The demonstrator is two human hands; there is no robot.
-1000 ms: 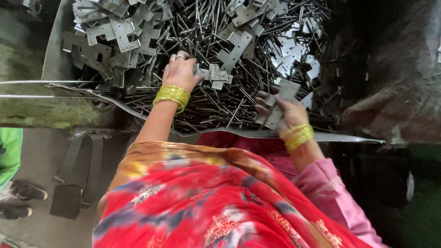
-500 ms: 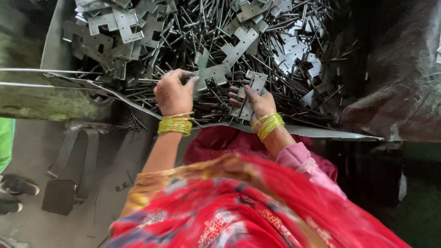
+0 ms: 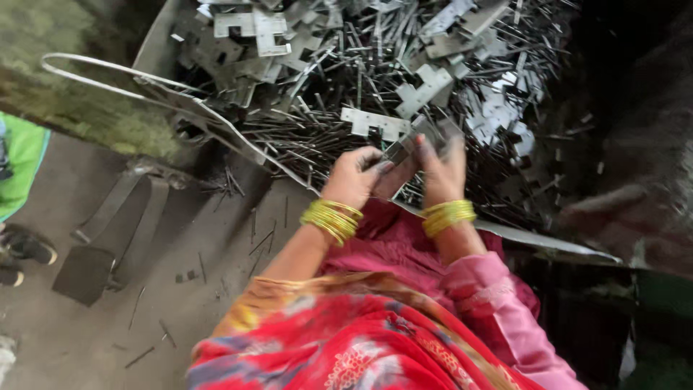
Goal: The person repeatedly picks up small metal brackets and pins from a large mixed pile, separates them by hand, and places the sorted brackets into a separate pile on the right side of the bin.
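My left hand point(image 3: 356, 175) and my right hand point(image 3: 442, 168) meet in front of me at the near edge of a metal tray point(image 3: 155, 43). Both grip the same flat grey metal bracket point(image 3: 408, 142), which is tilted between the fingers. Yellow bangles ring both wrists. The tray is heaped with thin dark metal pins point(image 3: 325, 137) and several flat cut-out metal plates point(image 3: 253, 25). A pale plate point(image 3: 375, 121) lies on the pins just beyond my left hand.
A bent wire loop point(image 3: 101, 72) sticks out from the tray's left corner. Loose pins are scattered on the grey floor point(image 3: 180, 253), beside a dark strap-like piece point(image 3: 108, 217). A person's shoe point(image 3: 29, 249) and green garment show at the far left.
Both hands drew back from the pile toward me and came together, now holding one bracket between them. The view shifted right and closer.
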